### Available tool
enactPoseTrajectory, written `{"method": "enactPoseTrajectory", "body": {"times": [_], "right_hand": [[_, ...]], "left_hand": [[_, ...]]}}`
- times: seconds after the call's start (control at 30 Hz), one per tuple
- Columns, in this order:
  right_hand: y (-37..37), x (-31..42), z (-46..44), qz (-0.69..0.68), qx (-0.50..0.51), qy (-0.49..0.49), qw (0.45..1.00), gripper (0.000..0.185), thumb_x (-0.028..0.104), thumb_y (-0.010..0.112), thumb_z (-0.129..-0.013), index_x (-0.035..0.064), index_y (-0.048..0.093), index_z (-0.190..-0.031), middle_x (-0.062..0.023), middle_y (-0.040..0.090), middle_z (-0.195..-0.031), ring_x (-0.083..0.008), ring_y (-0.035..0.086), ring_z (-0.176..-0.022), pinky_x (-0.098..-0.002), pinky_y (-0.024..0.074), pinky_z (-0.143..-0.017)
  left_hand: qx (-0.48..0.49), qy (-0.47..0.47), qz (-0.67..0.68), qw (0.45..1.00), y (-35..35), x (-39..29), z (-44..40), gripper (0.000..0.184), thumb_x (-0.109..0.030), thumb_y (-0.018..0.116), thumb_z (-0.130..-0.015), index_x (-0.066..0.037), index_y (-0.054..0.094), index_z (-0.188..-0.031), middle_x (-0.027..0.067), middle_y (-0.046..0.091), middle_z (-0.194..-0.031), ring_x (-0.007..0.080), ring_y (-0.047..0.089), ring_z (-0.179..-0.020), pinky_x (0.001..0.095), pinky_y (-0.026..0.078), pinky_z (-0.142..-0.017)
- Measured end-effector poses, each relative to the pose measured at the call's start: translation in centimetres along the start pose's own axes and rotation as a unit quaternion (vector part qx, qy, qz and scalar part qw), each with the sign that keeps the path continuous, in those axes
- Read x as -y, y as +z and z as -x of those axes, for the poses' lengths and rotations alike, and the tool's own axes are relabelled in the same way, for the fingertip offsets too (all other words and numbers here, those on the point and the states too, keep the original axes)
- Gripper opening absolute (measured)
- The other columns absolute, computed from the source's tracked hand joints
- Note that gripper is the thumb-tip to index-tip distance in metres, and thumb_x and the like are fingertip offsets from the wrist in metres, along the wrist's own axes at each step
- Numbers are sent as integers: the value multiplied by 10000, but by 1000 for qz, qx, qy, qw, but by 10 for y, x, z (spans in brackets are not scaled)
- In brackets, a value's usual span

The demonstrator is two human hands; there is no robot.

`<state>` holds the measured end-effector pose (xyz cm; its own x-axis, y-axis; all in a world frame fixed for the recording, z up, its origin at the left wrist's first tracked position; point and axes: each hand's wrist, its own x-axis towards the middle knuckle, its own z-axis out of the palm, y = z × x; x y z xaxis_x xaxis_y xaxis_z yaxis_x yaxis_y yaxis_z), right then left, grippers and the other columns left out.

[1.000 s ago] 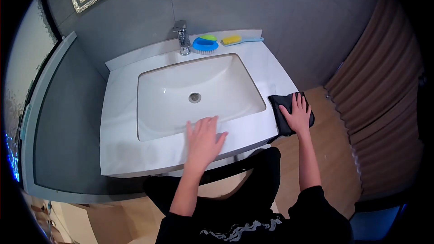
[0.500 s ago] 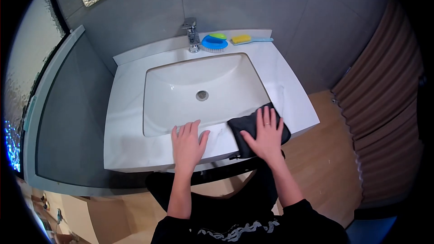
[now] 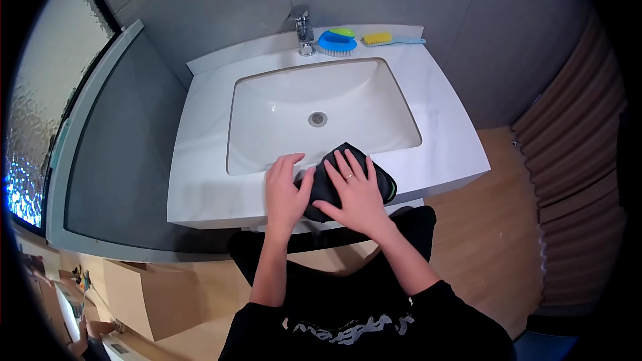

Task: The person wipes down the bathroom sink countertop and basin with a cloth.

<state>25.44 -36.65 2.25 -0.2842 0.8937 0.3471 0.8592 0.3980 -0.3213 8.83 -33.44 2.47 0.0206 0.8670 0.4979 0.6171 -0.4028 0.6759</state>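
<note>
A flat black pouch (image 3: 381, 177) lies on the front edge of the white counter, its far corner over the sink rim. It looks soft, and a thin green line shows at its right side. My right hand (image 3: 358, 194) rests flat on top of it with fingers spread and a ring on one finger. At the pouch's left end is my left hand (image 3: 286, 190), open, with the thumb apart from the fingers and against the black material. Part of the pouch is covered by both hands.
Behind the pouch is a white sink basin (image 3: 287, 100) with a chrome faucet (image 3: 304, 32). A blue and green scrub brush (image 3: 338, 41) and a yellow-headed brush (image 3: 388, 39) lie along the back ledge. A glass-framed partition stands left, a brown curtain (image 3: 568, 160) right. Another person's hands show at lower left.
The pouch has moved left along the counter edge and turned under my right hand. My left hand now meets its left end. The camera view has shifted slightly.
</note>
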Motion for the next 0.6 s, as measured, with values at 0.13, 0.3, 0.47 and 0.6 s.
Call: {"method": "enactPoseTrajectory", "body": {"times": [0.13,0.3,0.47,0.6], "right_hand": [[-11,-21,-5,-151,-9,35,988,569,349,637,-862,25,517,-1315,-186,445,-1425,-368,345,-1373,-541,199,-1137],[-6,-39,-23,-45,-20,96,994,530,345,609,-889,39,520,-1312,-212,487,-1369,-367,403,-1326,-547,232,-1120],[-5,-33,-28,-36,-4,103,994,443,303,628,-883,61,564,-1248,-140,600,-1204,-311,512,-1206,-535,286,-1080],[-11,-37,-31,-265,-92,107,954,332,119,682,-837,86,606,-1158,-129,629,-1038,-291,624,-988,-407,471,-894]], "left_hand": [[41,71,-102,991,4,5,2,292,-209,720,-789,-53,635,-1020,88,636,-981,289,579,-955,386,404,-915],[63,69,-83,992,-1,2,-2,219,-174,709,-793,-60,654,-972,76,640,-992,289,581,-963,381,408,-914],[86,85,-33,992,-4,2,-1,200,-100,693,-796,-41,637,-979,87,649,-1028,310,584,-994,388,428,-905],[64,97,-7,993,-3,-1,-2,181,-59,677,-806,-27,612,-972,105,653,-989,319,598,-949,386,455,-852]]}}
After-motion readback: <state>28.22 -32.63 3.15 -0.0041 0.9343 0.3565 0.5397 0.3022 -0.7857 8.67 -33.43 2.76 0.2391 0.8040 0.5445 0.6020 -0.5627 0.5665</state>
